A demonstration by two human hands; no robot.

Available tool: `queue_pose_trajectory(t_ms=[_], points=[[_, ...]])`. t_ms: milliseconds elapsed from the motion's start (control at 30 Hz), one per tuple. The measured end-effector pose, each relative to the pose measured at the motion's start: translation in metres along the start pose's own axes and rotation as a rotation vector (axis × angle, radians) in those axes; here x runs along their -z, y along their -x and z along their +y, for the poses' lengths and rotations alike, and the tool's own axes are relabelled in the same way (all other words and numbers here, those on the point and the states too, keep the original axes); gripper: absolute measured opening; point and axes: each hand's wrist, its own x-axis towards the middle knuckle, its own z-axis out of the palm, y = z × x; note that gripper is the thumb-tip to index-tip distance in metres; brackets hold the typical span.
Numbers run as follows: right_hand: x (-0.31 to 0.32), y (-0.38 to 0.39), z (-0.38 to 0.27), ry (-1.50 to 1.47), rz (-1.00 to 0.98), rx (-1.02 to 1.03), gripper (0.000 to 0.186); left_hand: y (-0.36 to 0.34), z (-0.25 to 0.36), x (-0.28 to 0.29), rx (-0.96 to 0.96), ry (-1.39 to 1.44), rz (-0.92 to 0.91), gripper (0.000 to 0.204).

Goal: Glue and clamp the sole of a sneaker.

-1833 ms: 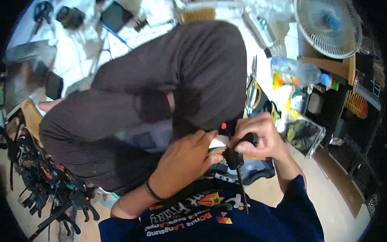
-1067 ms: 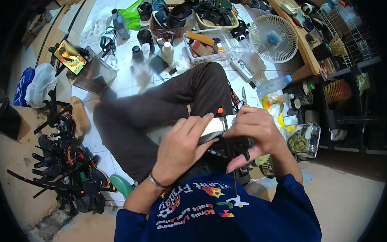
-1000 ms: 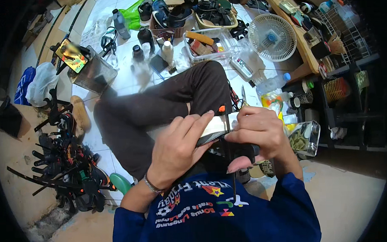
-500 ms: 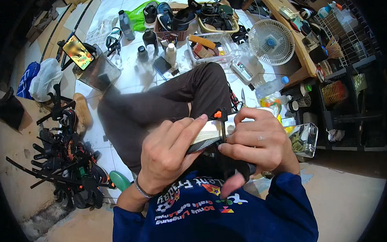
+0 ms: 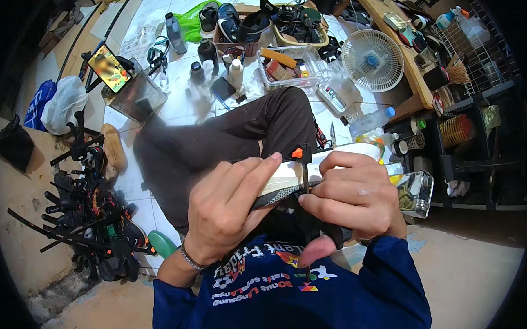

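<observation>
Centre frame, low: left hand (image 5: 224, 215) and right hand (image 5: 352, 199), fingers of both clenched on a pale flat piece (image 5: 287, 176) with dark mesh underside, held over the lap. A thin black clamp bar (image 5: 304, 180) with orange tip crosses it. Further up: white fan (image 5: 372, 60) upper right, phone (image 5: 109, 59) upper left on the floor.

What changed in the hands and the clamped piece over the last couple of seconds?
The left hand slid its fingers up along the white piece toward the black bar clamp. The right hand stayed gripping the clamp's handle end. Both hands kept their hold; nothing was let go.
</observation>
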Motion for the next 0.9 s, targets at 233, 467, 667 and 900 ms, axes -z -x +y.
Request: queue_pose_trajectory(t_ms=[233,467,667,900], points=[[0.003,-0.008,0.005,0.005,-0.022,-0.012,0.054,-0.002,-0.004,0.004,0.009,-0.014,0.003,0.061],[-0.005,-0.01,0.012,0.05,0.059,0.114,0.051,-0.01,-0.01,0.01,-0.039,-0.072,0.063,0.061],[-0.002,-0.019,0.01,0.021,0.013,0.092,0.055,-0.008,-0.013,0.014,-0.05,-0.055,0.065,0.059],[-0.007,-0.031,0.016,0.021,0.034,0.095,0.054,-0.008,-0.02,0.023,-0.036,-0.122,0.094,0.061]])
